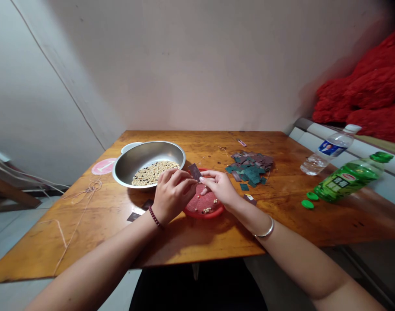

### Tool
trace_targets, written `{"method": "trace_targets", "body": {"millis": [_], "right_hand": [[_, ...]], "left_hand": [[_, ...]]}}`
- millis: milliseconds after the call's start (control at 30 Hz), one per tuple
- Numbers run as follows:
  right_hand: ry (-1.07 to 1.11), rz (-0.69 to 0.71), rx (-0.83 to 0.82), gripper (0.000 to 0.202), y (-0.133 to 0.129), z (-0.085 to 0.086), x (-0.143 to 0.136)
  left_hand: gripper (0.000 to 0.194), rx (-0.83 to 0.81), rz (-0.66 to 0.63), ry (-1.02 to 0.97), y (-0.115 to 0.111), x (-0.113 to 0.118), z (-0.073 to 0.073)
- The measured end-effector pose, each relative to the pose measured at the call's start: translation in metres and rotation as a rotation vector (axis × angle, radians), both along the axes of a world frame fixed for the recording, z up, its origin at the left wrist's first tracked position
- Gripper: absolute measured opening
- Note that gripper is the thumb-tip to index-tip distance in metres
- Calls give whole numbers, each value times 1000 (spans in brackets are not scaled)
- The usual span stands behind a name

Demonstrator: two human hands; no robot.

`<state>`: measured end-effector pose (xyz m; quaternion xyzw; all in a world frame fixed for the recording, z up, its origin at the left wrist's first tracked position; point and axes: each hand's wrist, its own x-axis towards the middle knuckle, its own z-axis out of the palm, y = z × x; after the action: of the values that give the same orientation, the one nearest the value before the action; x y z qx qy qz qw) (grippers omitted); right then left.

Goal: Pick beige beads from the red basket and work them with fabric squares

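Observation:
Between both hands stands a small dark purplish-brown flat piece (194, 172), tilted upright, perhaps leather or card. My right hand (219, 188) pinches its lower edge between thumb and fingers. The fingers of my left hand (172, 193) are closed together right beside the piece; whatever they hold is hidden behind them. Below the hands lies a shallow red tray (204, 216) with several pale beads (206, 211) on it. A steel basin (145, 153) holds many pale and black beads (154, 172), just left of my left hand.
A heap of green and brown flat pieces (252, 168) lies right of the tray. A water bottle (330, 149), a green bottle (351, 177) and green caps (307, 204) are at the right. Pale string (87, 192) and a pink disc (103, 166) lie left on the wooden table (197, 248).

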<state>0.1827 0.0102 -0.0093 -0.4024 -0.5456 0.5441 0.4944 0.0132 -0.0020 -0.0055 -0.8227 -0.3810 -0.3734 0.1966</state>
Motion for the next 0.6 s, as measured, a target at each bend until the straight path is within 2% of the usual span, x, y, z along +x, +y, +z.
{"method": "trace_targets", "body": {"millis": [600], "right_hand": [[-55,7,38,28,0,-4,1]], "left_hand": [[7,-2,41,15,0,1,3]]}}
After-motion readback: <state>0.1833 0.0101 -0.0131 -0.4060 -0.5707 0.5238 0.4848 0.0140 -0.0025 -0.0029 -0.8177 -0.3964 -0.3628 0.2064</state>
